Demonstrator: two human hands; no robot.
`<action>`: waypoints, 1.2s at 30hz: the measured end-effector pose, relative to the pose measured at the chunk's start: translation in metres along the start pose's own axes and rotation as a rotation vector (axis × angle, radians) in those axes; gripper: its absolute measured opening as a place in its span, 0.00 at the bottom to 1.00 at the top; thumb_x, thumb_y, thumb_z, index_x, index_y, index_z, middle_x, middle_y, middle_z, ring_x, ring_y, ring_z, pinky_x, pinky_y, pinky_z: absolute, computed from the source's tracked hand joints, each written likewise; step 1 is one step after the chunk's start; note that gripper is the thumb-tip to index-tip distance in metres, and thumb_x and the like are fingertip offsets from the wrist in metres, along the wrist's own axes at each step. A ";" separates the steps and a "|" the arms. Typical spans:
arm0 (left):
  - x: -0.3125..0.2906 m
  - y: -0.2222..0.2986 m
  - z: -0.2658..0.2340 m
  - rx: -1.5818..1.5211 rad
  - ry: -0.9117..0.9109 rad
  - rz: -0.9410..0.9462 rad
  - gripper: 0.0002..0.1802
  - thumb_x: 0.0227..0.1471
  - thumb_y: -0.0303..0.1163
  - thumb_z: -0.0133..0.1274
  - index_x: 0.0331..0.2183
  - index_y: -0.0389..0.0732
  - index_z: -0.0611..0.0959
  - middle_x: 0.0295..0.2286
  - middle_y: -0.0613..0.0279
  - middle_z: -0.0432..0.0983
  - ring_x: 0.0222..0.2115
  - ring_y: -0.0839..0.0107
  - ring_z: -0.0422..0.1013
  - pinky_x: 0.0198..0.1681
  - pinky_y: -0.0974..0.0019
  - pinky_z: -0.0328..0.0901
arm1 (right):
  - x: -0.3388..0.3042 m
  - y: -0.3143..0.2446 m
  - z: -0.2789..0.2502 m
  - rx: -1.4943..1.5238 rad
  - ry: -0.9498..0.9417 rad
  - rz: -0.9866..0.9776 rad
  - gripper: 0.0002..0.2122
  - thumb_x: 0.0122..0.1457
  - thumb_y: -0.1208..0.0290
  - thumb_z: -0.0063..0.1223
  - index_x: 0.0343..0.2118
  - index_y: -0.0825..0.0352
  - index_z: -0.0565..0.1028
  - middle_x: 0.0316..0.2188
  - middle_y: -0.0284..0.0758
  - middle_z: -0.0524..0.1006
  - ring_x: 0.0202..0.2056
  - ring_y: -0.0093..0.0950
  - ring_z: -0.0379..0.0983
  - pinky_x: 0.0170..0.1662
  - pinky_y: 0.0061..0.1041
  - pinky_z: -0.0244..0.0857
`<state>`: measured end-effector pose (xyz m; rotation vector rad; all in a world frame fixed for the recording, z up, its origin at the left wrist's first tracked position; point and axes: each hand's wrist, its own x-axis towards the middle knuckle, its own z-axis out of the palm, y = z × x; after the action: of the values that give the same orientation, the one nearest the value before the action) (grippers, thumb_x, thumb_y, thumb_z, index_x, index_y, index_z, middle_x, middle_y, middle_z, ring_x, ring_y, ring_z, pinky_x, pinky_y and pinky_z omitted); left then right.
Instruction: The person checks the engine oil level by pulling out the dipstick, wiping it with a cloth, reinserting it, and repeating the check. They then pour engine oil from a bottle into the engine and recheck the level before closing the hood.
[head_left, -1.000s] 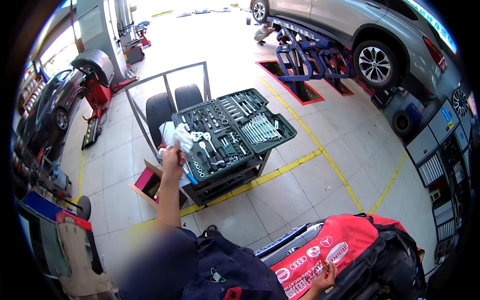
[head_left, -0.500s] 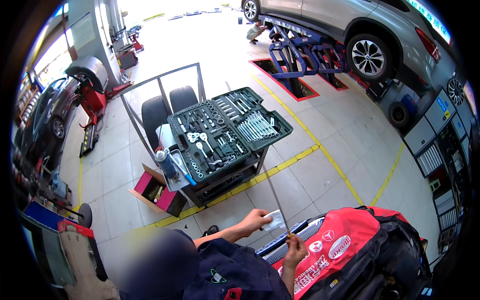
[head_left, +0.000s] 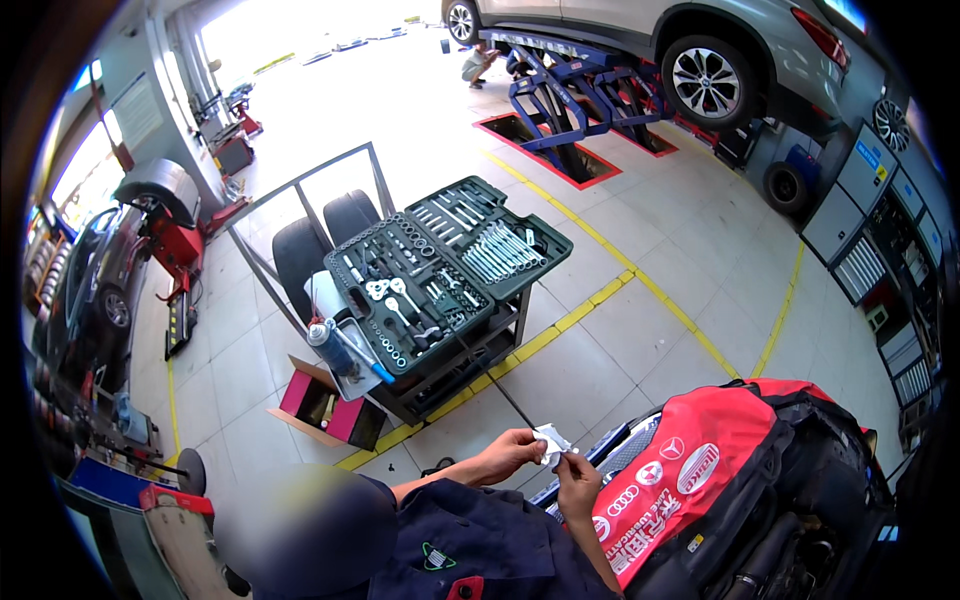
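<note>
My left hand is closed on a crumpled white paper tissue in front of my body. A long thin dark dipstick runs out from the tissue, away from me and to the left, its far part passing in front of the tool cart. My right hand is closed at the tissue's right side, fingers pinched together; the dipstick's handle end is hidden by the fingers and tissue. Just right of my hands lies a red fender cover over the front of a car with its engine bay exposed.
A black cart carries an open green socket and wrench set, a spray can and a tray. Beside it stand an open cardboard box and tires. Farther off, a silver car is on a blue scissor lift; a person crouches there.
My hands have come together at the tissue. The dipstick has swung to slant farther left, and its yellow handle, visible before in my right hand, is now hidden. The view has shifted slightly.
</note>
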<state>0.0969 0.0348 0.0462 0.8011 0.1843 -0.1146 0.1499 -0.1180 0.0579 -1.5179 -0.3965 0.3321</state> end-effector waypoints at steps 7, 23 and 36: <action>0.014 0.039 -0.016 -0.047 0.448 0.384 0.10 0.49 0.22 0.40 0.32 0.31 0.76 0.32 0.52 0.74 0.35 0.65 0.71 0.44 0.63 0.64 | -0.006 0.010 -0.012 -0.310 0.011 -0.153 0.05 0.50 0.78 0.54 0.30 0.72 0.75 0.23 0.37 0.76 0.25 0.24 0.73 0.29 0.19 0.65; 0.009 0.007 -0.002 -0.103 0.488 0.237 0.08 0.54 0.28 0.42 0.33 0.34 0.74 0.32 0.52 0.74 0.36 0.62 0.71 0.46 0.58 0.64 | -0.009 0.010 -0.004 -0.276 0.037 -0.104 0.06 0.49 0.77 0.56 0.30 0.73 0.75 0.25 0.36 0.76 0.26 0.22 0.73 0.31 0.18 0.66; -0.099 0.194 -0.146 -0.187 0.729 0.927 0.14 0.58 0.31 0.32 0.37 0.33 0.70 0.31 0.54 0.72 0.33 0.65 0.70 0.37 0.66 0.68 | -0.038 0.024 -0.106 -0.494 0.034 -0.223 0.06 0.46 0.79 0.56 0.29 0.71 0.75 0.30 0.42 0.77 0.34 0.33 0.75 0.37 0.25 0.69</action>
<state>0.0159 0.2774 0.1038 0.6459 0.4813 1.0672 0.1648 -0.2290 0.0310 -1.9341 -0.6481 0.0293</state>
